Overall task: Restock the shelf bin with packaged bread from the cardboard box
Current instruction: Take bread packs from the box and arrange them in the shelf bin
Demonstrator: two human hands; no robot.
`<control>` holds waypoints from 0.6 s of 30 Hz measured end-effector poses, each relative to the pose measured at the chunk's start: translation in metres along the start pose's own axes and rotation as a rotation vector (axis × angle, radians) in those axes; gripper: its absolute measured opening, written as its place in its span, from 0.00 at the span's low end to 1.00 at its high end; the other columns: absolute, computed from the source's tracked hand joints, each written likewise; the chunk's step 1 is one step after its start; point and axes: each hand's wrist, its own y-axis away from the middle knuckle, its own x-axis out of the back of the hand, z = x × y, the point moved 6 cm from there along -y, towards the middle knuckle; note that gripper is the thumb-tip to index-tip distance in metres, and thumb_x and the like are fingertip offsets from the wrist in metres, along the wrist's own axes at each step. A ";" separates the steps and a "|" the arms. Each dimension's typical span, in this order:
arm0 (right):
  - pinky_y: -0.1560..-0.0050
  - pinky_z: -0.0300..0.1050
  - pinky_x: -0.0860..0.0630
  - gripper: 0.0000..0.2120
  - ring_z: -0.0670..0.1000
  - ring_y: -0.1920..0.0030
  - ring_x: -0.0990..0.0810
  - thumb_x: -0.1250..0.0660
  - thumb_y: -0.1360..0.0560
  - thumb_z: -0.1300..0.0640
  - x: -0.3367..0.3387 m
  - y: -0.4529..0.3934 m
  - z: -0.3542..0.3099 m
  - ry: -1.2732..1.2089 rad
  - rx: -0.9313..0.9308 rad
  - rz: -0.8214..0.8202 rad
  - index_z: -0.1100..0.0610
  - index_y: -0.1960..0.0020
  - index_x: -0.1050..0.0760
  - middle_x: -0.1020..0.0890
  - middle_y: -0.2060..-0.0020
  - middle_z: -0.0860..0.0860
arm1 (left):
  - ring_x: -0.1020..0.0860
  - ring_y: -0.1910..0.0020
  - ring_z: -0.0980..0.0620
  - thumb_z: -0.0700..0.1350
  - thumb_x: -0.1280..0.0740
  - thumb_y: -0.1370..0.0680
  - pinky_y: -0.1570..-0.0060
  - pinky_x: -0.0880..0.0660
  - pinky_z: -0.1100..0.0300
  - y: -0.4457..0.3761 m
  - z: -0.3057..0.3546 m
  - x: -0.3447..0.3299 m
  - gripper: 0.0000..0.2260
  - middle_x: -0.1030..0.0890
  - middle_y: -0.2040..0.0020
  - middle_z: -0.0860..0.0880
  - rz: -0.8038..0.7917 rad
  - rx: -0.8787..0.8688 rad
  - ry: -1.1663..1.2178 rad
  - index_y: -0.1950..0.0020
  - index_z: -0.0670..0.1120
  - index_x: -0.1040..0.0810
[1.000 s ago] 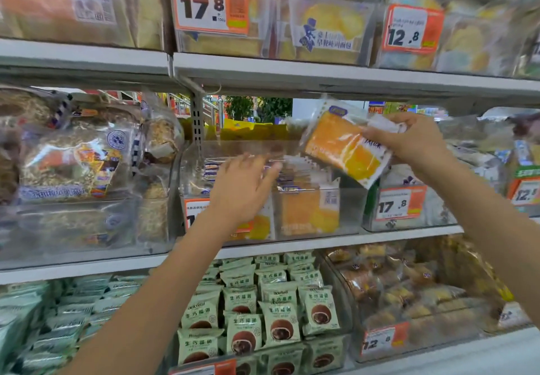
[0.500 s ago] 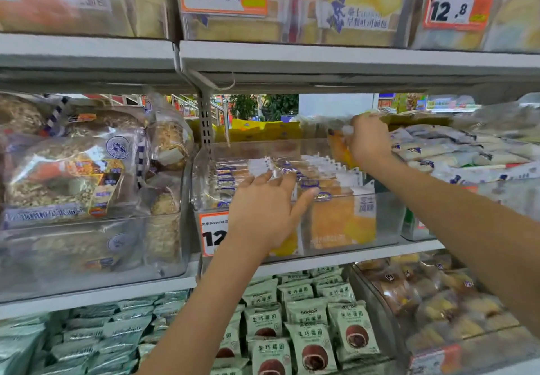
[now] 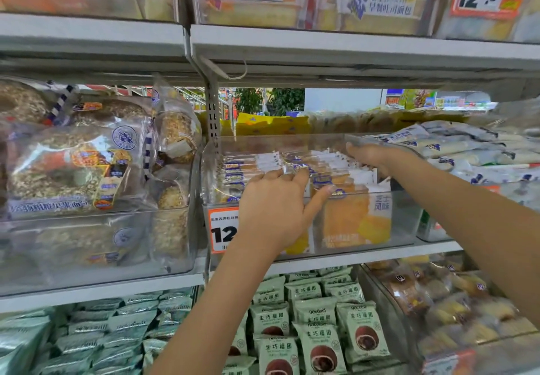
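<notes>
Clear plastic shelf bin (image 3: 403, 217): my left hand (image 3: 274, 208) presses flat-fingered to steady bread packs (image 3: 295, 167) while my right hand (image 3: 377, 157), fingers loose, tucks the back row.

Two hands (image 3: 274, 208); one clear bin (image 3: 403, 214); two price tags (image 3: 223, 230).

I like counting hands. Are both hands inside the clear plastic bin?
Yes, the left hand and right hand both reach into the clear plastic bin of orange bread packets.
</notes>
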 end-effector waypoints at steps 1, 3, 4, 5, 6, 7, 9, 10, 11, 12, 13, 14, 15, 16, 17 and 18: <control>0.29 0.57 0.43 0.30 0.59 0.25 0.46 0.54 0.18 0.41 0.002 0.002 -0.001 -0.011 0.003 0.014 0.58 0.23 0.49 0.45 0.24 0.58 | 0.22 0.47 0.50 0.66 0.58 0.22 0.67 0.38 0.58 0.000 0.000 0.000 0.30 0.19 0.48 0.51 0.000 0.002 -0.020 0.29 0.52 0.33; 0.30 0.57 0.39 0.29 0.59 0.27 0.40 0.52 0.18 0.43 0.009 0.007 -0.006 -0.022 0.008 0.098 0.58 0.23 0.47 0.42 0.25 0.58 | 0.22 0.50 0.50 0.66 0.57 0.22 0.72 0.43 0.58 -0.001 0.000 0.000 0.30 0.19 0.51 0.51 -0.006 0.007 -0.029 0.29 0.52 0.33; 0.33 0.55 0.36 0.29 0.59 0.31 0.35 0.52 0.18 0.43 0.014 0.012 -0.008 -0.023 0.013 0.169 0.60 0.25 0.44 0.38 0.27 0.59 | 0.22 0.50 0.50 0.66 0.57 0.22 0.73 0.43 0.59 -0.001 0.000 0.000 0.30 0.19 0.51 0.50 -0.018 0.015 -0.021 0.28 0.52 0.34; 0.36 0.53 0.33 0.29 0.59 0.36 0.31 0.52 0.18 0.43 0.020 0.020 -0.011 -0.017 0.039 0.247 0.63 0.27 0.38 0.33 0.30 0.61 | 0.23 0.49 0.49 0.66 0.57 0.22 0.72 0.41 0.59 0.000 0.000 0.000 0.30 0.19 0.50 0.50 -0.044 0.027 -0.001 0.27 0.53 0.35; 0.39 0.51 0.31 0.28 0.60 0.39 0.28 0.51 0.18 0.45 0.026 0.030 -0.015 -0.012 0.091 0.319 0.65 0.31 0.33 0.28 0.34 0.62 | 0.24 0.45 0.49 0.66 0.57 0.22 0.70 0.37 0.59 0.000 0.000 0.002 0.30 0.20 0.47 0.50 -0.074 0.034 0.033 0.26 0.53 0.37; 0.43 0.49 0.30 0.27 0.61 0.41 0.26 0.51 0.18 0.46 0.031 0.042 -0.020 -0.009 0.163 0.376 0.67 0.36 0.28 0.25 0.39 0.63 | 0.26 0.40 0.49 0.65 0.57 0.21 0.64 0.33 0.57 0.000 0.001 0.003 0.29 0.22 0.40 0.50 -0.099 0.028 0.077 0.25 0.54 0.39; 0.57 0.42 0.30 0.26 0.62 0.46 0.22 0.51 0.17 0.49 0.035 0.075 -0.025 -0.014 0.316 0.460 0.69 0.44 0.23 0.20 0.46 0.65 | 0.33 0.31 0.50 0.62 0.53 0.20 0.45 0.30 0.54 0.005 0.002 0.008 0.26 0.29 0.30 0.50 -0.104 -0.032 0.171 0.25 0.52 0.39; 0.63 0.40 0.33 0.27 0.63 0.50 0.21 0.52 0.17 0.50 0.035 0.095 -0.025 -0.031 0.399 0.509 0.70 0.47 0.22 0.19 0.50 0.66 | 0.33 0.31 0.49 0.59 0.51 0.19 0.39 0.31 0.52 0.011 0.004 0.016 0.24 0.29 0.30 0.49 -0.028 -0.079 0.217 0.27 0.49 0.35; 0.68 0.37 0.37 0.27 0.62 0.54 0.20 0.52 0.16 0.51 0.035 0.117 -0.022 -0.052 0.494 0.575 0.70 0.49 0.22 0.18 0.55 0.64 | 0.30 0.34 0.46 0.55 0.48 0.19 0.38 0.30 0.50 0.021 0.007 0.024 0.21 0.27 0.33 0.46 0.090 -0.126 0.259 0.31 0.45 0.30; 0.70 0.34 0.38 0.28 0.58 0.59 0.21 0.53 0.16 0.52 0.033 0.141 -0.018 -0.079 0.589 0.651 0.70 0.51 0.21 0.18 0.60 0.61 | 0.26 0.40 0.44 0.50 0.46 0.19 0.43 0.28 0.49 0.036 0.011 0.030 0.18 0.23 0.38 0.43 0.224 -0.172 0.275 0.37 0.42 0.25; 0.69 0.31 0.37 0.27 0.51 0.64 0.23 0.52 0.16 0.52 0.030 0.164 -0.010 -0.112 0.669 0.723 0.68 0.53 0.20 0.19 0.64 0.55 | 0.24 0.47 0.42 0.45 0.43 0.21 0.50 0.26 0.50 0.054 0.017 0.034 0.14 0.22 0.44 0.42 0.340 -0.209 0.265 0.44 0.39 0.23; 0.67 0.28 0.37 0.25 0.44 0.66 0.26 0.51 0.16 0.53 0.024 0.186 -0.001 -0.148 0.732 0.782 0.64 0.53 0.20 0.21 0.66 0.49 | 0.23 0.53 0.42 0.42 0.42 0.22 0.56 0.27 0.51 0.074 0.024 0.032 0.11 0.21 0.49 0.41 0.410 -0.247 0.246 0.48 0.38 0.23; 0.66 0.29 0.38 0.23 0.40 0.67 0.29 0.51 0.17 0.53 0.013 0.207 0.013 -0.171 0.781 0.818 0.61 0.54 0.20 0.24 0.68 0.45 | 0.24 0.57 0.42 0.40 0.41 0.23 0.60 0.30 0.52 0.097 0.034 0.028 0.07 0.21 0.53 0.41 0.429 -0.289 0.244 0.51 0.38 0.25; 0.65 0.32 0.40 0.22 0.40 0.67 0.30 0.51 0.17 0.54 0.001 0.223 0.025 -0.187 0.821 0.837 0.60 0.55 0.20 0.27 0.69 0.42 | 0.25 0.59 0.43 0.39 0.40 0.24 0.61 0.32 0.53 0.115 0.042 0.021 0.05 0.22 0.54 0.41 0.415 -0.331 0.256 0.51 0.40 0.27; 0.64 0.36 0.41 0.22 0.42 0.66 0.30 0.51 0.18 0.53 -0.017 0.236 0.040 -0.193 0.835 0.827 0.59 0.56 0.21 0.29 0.70 0.40 | 0.25 0.60 0.43 0.39 0.41 0.24 0.61 0.32 0.54 0.132 0.050 0.012 0.04 0.22 0.55 0.41 0.372 -0.358 0.279 0.50 0.42 0.30; 0.61 0.38 0.41 0.23 0.46 0.65 0.29 0.51 0.18 0.52 -0.039 0.249 0.059 -0.187 0.831 0.800 0.60 0.57 0.21 0.29 0.69 0.41 | 0.25 0.60 0.43 0.39 0.41 0.24 0.61 0.32 0.54 0.151 0.059 0.001 0.04 0.22 0.55 0.41 0.323 -0.372 0.305 0.50 0.43 0.31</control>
